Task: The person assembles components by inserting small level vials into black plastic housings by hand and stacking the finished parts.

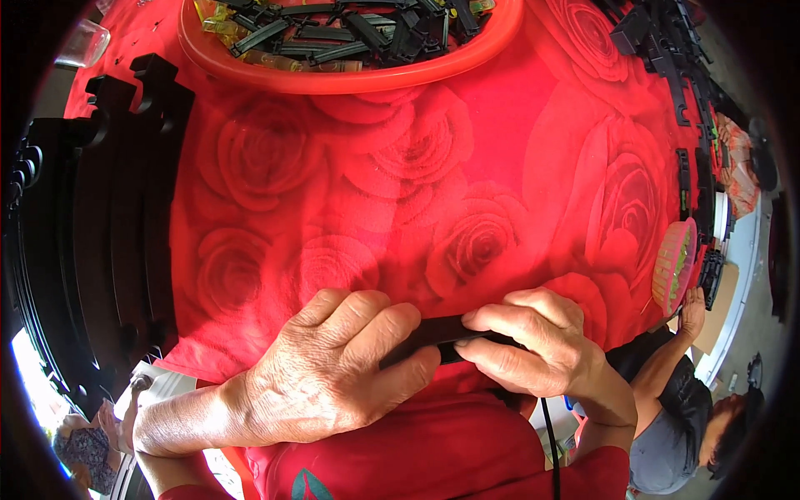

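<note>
Close to my body, at the table's near edge, both hands grip a long black plastic piece (437,331). My left hand (333,367) wraps round its left part with the knuckles up, hiding that end. At the other end my right hand (533,340) pinches it between thumb and fingers. Only a short stretch of the dark piece shows between the hands, so its full shape cannot be made out. Beneath it lies a red cloth (392,192) printed with large roses.
A red basin (358,82) of black and yellow plastic parts stands at the far side. Long black plastic parts (125,217) lie stacked at left. Along the right edge are more black parts (658,50) and a pink basket (673,265). A co-worker (667,417) sits at right.
</note>
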`<action>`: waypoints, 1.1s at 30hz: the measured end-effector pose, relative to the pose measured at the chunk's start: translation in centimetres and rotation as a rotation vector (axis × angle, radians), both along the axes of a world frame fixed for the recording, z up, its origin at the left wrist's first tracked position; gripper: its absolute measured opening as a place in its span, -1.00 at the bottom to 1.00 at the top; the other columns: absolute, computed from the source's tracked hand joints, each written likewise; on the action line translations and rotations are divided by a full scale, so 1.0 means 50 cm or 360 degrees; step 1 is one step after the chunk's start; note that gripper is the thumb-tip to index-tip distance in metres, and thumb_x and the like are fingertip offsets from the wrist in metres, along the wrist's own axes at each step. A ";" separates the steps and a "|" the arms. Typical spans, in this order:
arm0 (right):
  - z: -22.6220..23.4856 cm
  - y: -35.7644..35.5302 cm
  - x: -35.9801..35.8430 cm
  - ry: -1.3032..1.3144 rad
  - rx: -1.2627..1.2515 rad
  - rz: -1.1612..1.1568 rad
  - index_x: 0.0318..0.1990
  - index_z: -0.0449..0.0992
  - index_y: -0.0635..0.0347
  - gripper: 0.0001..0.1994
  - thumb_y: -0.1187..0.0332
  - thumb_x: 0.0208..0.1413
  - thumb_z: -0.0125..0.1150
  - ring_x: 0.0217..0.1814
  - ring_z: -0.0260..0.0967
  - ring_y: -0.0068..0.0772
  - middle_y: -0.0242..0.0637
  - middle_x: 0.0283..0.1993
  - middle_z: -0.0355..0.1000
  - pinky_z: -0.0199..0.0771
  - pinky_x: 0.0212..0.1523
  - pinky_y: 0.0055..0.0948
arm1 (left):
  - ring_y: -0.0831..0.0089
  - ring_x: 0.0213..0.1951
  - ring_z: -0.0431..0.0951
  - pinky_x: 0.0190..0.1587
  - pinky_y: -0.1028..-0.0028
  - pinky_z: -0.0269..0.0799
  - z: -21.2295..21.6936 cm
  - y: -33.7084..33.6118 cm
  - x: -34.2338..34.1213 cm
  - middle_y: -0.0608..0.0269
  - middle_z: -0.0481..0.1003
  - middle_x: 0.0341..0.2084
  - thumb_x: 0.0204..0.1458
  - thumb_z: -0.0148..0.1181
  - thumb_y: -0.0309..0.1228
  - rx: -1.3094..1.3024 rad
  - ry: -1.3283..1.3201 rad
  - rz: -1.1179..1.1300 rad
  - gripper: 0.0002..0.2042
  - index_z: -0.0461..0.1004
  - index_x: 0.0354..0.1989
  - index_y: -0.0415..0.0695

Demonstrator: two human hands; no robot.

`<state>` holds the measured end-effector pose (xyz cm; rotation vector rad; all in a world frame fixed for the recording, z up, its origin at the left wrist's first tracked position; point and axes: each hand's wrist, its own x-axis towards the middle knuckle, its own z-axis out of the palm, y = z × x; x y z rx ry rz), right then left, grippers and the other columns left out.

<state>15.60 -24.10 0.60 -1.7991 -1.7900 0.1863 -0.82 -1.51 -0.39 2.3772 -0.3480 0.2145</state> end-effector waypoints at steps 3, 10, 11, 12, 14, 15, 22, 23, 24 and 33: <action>0.002 0.003 -0.002 0.0069 -0.0016 -0.0038 -0.25 0.73 0.15 -0.78 0.45 -0.13 0.51 -0.22 0.52 -0.34 -0.31 -0.06 0.57 0.58 -0.34 -0.44 | 0.22 -0.12 0.56 -0.17 0.26 0.49 0.002 -0.001 -0.002 0.21 0.53 -0.10 -0.13 0.46 -0.37 0.0014 0.0019 -0.0010 -0.67 0.74 -0.11 0.07; 0.005 0.000 0.008 -0.0001 -0.0052 -0.0039 -0.24 0.73 0.15 -0.78 0.45 -0.13 0.51 -0.24 0.52 -0.33 -0.28 -0.11 0.55 0.59 -0.37 -0.42 | 0.23 -0.18 0.54 -0.25 0.26 0.50 -0.004 0.015 -0.001 0.19 0.53 -0.12 -0.17 0.46 -0.36 0.0026 0.0041 -0.0039 -0.63 0.74 -0.08 0.09; 0.007 -0.003 0.007 -0.0012 -0.0048 -0.0058 -0.24 0.73 0.14 -0.78 0.45 -0.13 0.51 -0.24 0.51 -0.32 -0.27 -0.11 0.55 0.59 -0.38 -0.42 | 0.23 -0.20 0.53 -0.27 0.27 0.50 -0.005 0.015 -0.005 0.18 0.53 -0.13 -0.18 0.46 -0.36 0.0050 -0.0009 -0.0024 -0.62 0.74 -0.08 0.08; 0.005 -0.006 0.005 -0.0009 -0.0051 -0.0061 -0.24 0.73 0.14 -0.78 0.45 -0.13 0.51 -0.24 0.51 -0.32 -0.27 -0.11 0.55 0.59 -0.38 -0.42 | 0.23 -0.20 0.53 -0.27 0.27 0.50 -0.002 0.012 -0.006 0.18 0.53 -0.13 -0.18 0.46 -0.36 0.0048 -0.0007 -0.0027 -0.62 0.74 -0.08 0.08; -0.001 -0.008 0.001 -0.0003 -0.0019 -0.0076 -0.23 0.74 0.12 -0.77 0.45 -0.13 0.51 -0.25 0.51 -0.31 -0.27 -0.10 0.55 0.59 -0.39 -0.43 | 0.23 -0.21 0.52 -0.28 0.27 0.52 0.008 0.009 -0.006 0.17 0.52 -0.14 -0.17 0.46 -0.36 0.0051 0.0073 -0.0013 -0.62 0.74 -0.07 0.08; -0.001 -0.009 0.001 -0.0009 -0.0015 -0.0079 -0.23 0.74 0.12 -0.77 0.45 -0.13 0.51 -0.25 0.51 -0.31 -0.27 -0.10 0.55 0.59 -0.39 -0.43 | 0.23 -0.21 0.52 -0.28 0.27 0.52 0.007 0.007 -0.006 0.17 0.52 -0.14 -0.17 0.46 -0.36 0.0055 0.0067 -0.0015 -0.62 0.74 -0.07 0.08; -0.008 -0.011 0.011 -0.0020 -0.0029 -0.0021 -0.21 0.74 0.11 -0.78 0.46 -0.09 0.50 -0.26 0.50 -0.31 -0.23 -0.09 0.54 0.53 -0.43 -0.45 | 0.23 -0.23 0.50 -0.27 0.26 0.54 0.000 0.011 -0.001 0.20 0.51 -0.14 -0.15 0.45 -0.37 0.0056 0.0061 -0.0011 -0.64 0.74 -0.08 0.10; -0.008 -0.012 0.012 -0.0051 0.0014 0.0002 -0.21 0.74 0.11 -0.78 0.47 -0.09 0.49 -0.27 0.49 -0.32 -0.22 -0.09 0.54 0.52 -0.44 -0.45 | 0.23 -0.22 0.50 -0.27 0.26 0.54 -0.002 0.013 -0.001 0.19 0.51 -0.14 -0.13 0.44 -0.37 0.0040 0.0039 -0.0025 -0.65 0.74 -0.08 0.11; -0.008 -0.014 0.010 -0.0050 0.0012 0.0000 -0.21 0.74 0.11 -0.78 0.47 -0.09 0.49 -0.27 0.49 -0.32 -0.22 -0.09 0.54 0.52 -0.44 -0.45 | 0.23 -0.22 0.50 -0.27 0.26 0.54 -0.002 0.014 -0.001 0.19 0.51 -0.14 -0.13 0.44 -0.37 0.0038 0.0041 -0.0027 -0.65 0.74 -0.08 0.11; 0.008 0.001 0.012 -0.0051 -0.0071 0.0008 -0.22 0.70 0.06 -0.78 0.42 -0.11 0.48 -0.23 0.49 -0.35 -0.32 -0.12 0.49 0.53 -0.40 -0.45 | 0.22 -0.19 0.51 -0.24 0.26 0.54 0.023 0.010 0.006 0.18 0.51 -0.11 -0.11 0.41 -0.36 0.0145 0.0134 -0.0082 -0.61 0.74 -0.02 0.15</action>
